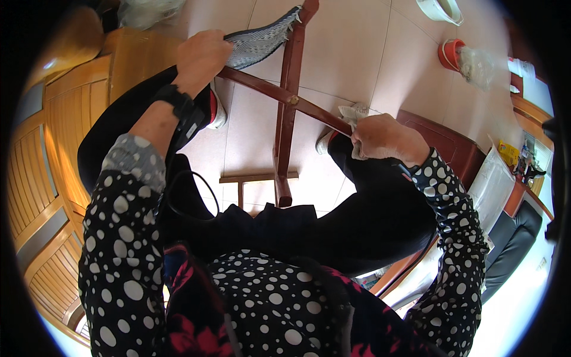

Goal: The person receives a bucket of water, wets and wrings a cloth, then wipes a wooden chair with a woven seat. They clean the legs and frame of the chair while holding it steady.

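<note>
Before me, between my knees, is a dark red wooden frame (287, 116) whose bars cross at a round joint. A strip of grey and white patterned fabric (261, 43) with a dark edge and frayed threads spans from my left hand (203, 60) to the frame's upper bar. The fingers of my left hand are closed on the fabric's near end, beside the left end of the crossing bar. At that bar's right end, my right hand (386, 138) is closed in a fist around it or something against it; the fingers hide what exactly. A crumpled pale wrapper (353, 112) lies just behind this hand.
Wooden cabinet doors (76, 129) stand at the left. On the tiled floor are a red bucket (449, 54) with a clear plastic bag (476, 67) and a white bucket (440, 10). A reddish wooden box or panel (439, 143) is right of my right hand.
</note>
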A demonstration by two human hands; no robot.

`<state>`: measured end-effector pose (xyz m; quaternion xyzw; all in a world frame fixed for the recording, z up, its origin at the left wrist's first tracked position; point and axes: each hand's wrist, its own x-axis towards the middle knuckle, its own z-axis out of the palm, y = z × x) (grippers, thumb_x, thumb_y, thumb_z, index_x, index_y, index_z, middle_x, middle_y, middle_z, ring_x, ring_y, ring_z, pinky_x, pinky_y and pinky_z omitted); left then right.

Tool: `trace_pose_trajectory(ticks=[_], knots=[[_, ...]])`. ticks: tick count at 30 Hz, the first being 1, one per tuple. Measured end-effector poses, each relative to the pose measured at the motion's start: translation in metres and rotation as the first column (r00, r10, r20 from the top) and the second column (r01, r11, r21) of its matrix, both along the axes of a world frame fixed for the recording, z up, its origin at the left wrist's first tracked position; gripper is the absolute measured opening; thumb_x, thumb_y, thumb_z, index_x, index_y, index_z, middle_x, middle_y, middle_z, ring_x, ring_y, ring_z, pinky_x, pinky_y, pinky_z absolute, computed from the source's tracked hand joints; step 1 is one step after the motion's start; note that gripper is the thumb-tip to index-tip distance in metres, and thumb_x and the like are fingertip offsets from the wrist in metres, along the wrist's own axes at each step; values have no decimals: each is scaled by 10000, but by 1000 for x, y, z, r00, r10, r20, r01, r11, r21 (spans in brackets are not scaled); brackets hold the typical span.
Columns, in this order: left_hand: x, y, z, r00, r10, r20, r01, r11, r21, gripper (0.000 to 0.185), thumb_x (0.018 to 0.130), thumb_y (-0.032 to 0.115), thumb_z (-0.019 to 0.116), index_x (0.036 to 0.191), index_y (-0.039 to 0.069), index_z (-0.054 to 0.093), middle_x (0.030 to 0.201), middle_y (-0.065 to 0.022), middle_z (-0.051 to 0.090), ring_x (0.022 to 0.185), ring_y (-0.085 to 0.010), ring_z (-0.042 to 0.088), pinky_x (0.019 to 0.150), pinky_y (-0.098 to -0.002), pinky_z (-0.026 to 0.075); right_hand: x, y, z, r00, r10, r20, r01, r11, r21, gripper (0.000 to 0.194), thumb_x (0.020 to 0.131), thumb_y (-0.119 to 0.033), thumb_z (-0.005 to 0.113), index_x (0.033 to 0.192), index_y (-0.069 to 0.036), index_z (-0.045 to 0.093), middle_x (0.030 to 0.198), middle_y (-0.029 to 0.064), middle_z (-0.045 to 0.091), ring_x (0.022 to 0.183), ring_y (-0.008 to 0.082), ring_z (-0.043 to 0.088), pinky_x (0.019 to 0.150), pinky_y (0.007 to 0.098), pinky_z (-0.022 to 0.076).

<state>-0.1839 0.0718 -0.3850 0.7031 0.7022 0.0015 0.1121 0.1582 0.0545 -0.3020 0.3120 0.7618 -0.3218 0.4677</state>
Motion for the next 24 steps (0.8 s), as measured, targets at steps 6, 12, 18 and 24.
trace_pose_trajectory(ticks=[6,12,18,24], knots=[[-4,-5,-16,997,-62,-52,68,990,124,237,848,290,564,909,118,715,912,-112,694,896,-338,657,763,-461,528,-9,-22,26,753,-593,-287,610,792,-37,229,861,-133,649,1059,-19,667,957,99,692,892,207,657,772,320,510],[-1,0,-28,998,-46,46,35,974,224,206,802,186,566,802,61,730,871,-116,695,840,-326,675,721,-439,542,-42,-86,-20,-312,-907,-282,820,-107,-563,233,888,-66,651,1116,-19,653,904,47,632,821,149,614,742,288,500],[3,-1,-23,982,45,185,-85,973,213,243,786,194,557,795,70,766,809,-181,714,767,-358,700,690,-429,548,-87,-107,-75,425,-190,-885,796,544,265,313,801,-29,707,1112,-38,671,993,153,600,923,338,612,791,383,504],[6,-2,-12,974,119,193,-146,980,134,256,800,201,550,836,77,771,852,-164,726,800,-347,705,695,-441,542,-61,-134,-88,683,-382,-623,551,829,96,244,804,15,669,1045,-20,670,978,144,676,890,329,668,770,393,539]])
